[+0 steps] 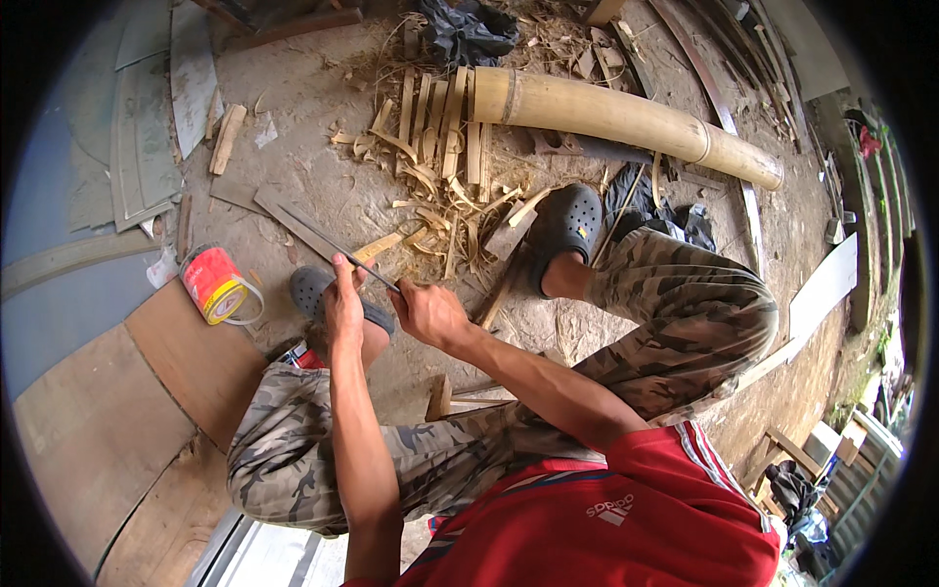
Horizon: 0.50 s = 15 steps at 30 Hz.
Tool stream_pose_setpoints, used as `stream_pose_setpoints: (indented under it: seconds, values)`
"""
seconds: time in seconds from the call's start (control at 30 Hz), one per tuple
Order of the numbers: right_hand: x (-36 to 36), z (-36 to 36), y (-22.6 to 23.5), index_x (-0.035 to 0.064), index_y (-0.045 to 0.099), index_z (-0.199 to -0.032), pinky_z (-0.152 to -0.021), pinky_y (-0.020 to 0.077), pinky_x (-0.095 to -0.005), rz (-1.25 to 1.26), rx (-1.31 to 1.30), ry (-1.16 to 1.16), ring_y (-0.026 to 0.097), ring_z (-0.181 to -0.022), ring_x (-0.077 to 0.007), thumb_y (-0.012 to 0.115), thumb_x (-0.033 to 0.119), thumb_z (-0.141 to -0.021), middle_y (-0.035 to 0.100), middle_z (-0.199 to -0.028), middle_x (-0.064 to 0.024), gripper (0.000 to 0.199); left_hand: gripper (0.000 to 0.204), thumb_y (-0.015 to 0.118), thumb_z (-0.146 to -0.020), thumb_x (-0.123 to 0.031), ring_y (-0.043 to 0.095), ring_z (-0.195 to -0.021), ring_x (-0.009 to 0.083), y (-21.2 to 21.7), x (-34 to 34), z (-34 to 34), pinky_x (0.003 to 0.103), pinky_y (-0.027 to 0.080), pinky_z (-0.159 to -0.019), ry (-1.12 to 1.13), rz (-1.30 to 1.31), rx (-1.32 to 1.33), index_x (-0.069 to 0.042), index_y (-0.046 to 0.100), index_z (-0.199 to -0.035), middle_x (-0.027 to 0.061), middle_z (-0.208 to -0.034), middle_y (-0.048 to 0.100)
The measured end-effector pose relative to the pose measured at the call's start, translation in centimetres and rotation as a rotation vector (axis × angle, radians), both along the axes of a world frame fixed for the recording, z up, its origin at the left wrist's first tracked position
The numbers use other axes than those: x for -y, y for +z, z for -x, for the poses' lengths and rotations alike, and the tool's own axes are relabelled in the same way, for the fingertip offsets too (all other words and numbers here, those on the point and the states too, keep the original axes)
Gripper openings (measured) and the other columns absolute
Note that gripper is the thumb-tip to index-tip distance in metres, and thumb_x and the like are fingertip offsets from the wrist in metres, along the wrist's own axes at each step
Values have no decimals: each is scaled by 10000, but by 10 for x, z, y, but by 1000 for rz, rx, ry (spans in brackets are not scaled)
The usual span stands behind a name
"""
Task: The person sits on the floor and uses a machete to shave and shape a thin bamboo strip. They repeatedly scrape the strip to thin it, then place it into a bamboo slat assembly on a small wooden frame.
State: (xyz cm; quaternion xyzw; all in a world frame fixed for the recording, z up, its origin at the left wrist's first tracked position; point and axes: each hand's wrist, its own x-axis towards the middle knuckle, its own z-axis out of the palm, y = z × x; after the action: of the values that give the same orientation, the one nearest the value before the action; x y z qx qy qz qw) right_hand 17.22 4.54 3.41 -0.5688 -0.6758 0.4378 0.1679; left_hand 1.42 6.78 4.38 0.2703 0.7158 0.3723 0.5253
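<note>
My left hand [341, 305] is closed around a thin yellow bamboo strip [378, 247] that points up and to the right from my fingers. My right hand [426, 313] grips the handle end of a long dark blade [344, 252], which runs up and to the left across the strip. Both hands are close together above my left knee. My feet in dark perforated clogs [565, 227] rest on the dirt floor beyond the hands. Where exactly the blade meets the strip is hidden by my left fingers.
A thick bamboo pole [626, 119] lies across the ground ahead, with several split bamboo slats [440, 122] and shavings beside it. A red and yellow can [217, 285] lies at left near plywood sheets [108, 421]. A black bag [468, 31] sits at the top; boards lie at right.
</note>
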Motion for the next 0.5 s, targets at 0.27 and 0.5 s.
stream_pose_setpoints:
  seconds: [0.27, 0.5]
  values:
    - [4, -3, -21, 23, 562, -878, -591, 501, -549, 0, -21, -44, 627, -647, -474, 528, 294, -977, 630, -671, -263, 290, 865, 334, -988, -649, 584, -1214, 240, -4, 3, -2, 303, 374, -1062, -51, -33, -3, 139, 552, -1270, 214, -1208, 657]
    - [7, -3, -13, 28, 584, -905, -596, 502, -558, 33, -16, -23, 628, -650, -480, 515, 314, -983, 630, -691, -281, 304, 869, 300, -995, -648, 565, -1234, 250, 2, 9, -2, 319, 367, -1072, -73, -23, -63, 134, 557, -1271, 204, -1234, 648]
